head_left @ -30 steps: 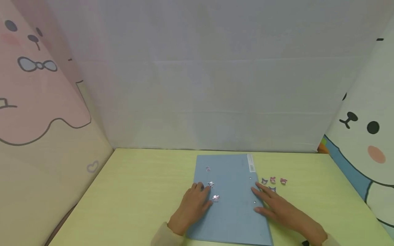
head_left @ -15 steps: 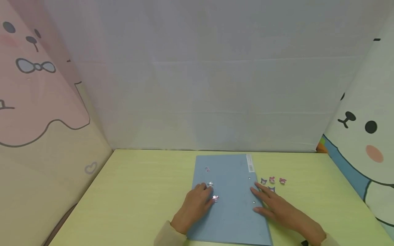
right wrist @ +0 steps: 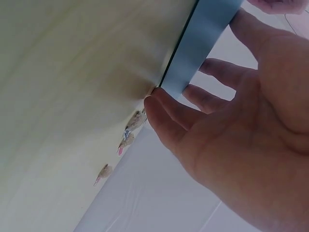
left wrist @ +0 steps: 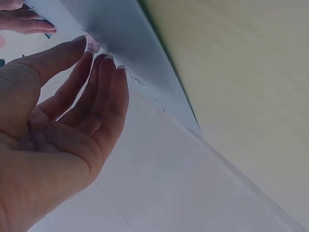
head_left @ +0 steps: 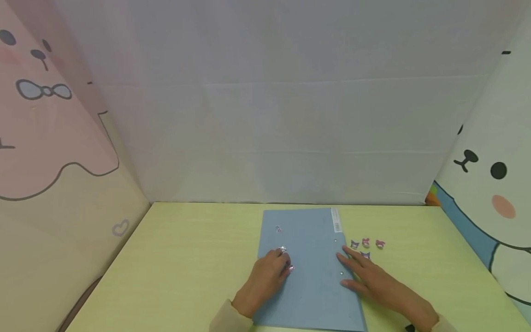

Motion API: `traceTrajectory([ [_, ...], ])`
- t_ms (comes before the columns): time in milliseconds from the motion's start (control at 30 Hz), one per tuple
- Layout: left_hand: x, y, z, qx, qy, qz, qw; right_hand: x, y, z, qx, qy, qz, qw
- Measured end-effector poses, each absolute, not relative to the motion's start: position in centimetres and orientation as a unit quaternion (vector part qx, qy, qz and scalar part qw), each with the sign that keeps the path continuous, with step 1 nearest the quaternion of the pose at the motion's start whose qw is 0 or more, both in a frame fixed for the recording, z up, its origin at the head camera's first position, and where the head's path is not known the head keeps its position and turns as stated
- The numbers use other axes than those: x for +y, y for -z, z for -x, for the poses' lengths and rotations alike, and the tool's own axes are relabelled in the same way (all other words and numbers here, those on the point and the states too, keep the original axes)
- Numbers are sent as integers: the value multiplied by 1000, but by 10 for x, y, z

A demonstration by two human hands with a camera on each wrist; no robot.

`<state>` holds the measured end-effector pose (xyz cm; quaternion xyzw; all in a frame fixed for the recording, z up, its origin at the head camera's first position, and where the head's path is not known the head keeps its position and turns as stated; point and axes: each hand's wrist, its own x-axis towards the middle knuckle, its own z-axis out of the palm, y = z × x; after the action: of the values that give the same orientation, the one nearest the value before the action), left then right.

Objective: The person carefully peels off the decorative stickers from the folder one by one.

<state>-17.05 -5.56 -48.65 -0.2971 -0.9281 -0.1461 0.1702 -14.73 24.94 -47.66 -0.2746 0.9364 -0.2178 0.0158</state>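
A blue folder lies flat on the table. My left hand is over its left part. Thumb and index fingertip pinch a small pink-and-white cartoon charm, which is partly hidden by fingers in the head view. Just beyond these fingertips lies a second charm, and a third charm is farther up the folder. My right hand rests with spread fingers along the folder's right edge, some fingertips on the cover and others at the table beside it.
Several similar cartoon charms lie on the yellow table just right of the folder, close to my right fingers. A white barcode label is at the folder's top right corner. White curtain stands behind the table.
My left hand has moved slightly right and its thumb and index finger have closed on the lowest charm on the folder. The right hand stays where it was.
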Motion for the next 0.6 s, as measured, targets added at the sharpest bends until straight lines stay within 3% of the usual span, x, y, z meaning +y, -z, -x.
traceTrajectory([
  [267, -53, 487, 172, -921, 168, 302, 180, 251, 476, 146, 937, 219, 271, 22],
  [600, -55, 478, 170, -930, 177, 286, 150, 250, 473, 146, 934, 222, 279, 12],
])
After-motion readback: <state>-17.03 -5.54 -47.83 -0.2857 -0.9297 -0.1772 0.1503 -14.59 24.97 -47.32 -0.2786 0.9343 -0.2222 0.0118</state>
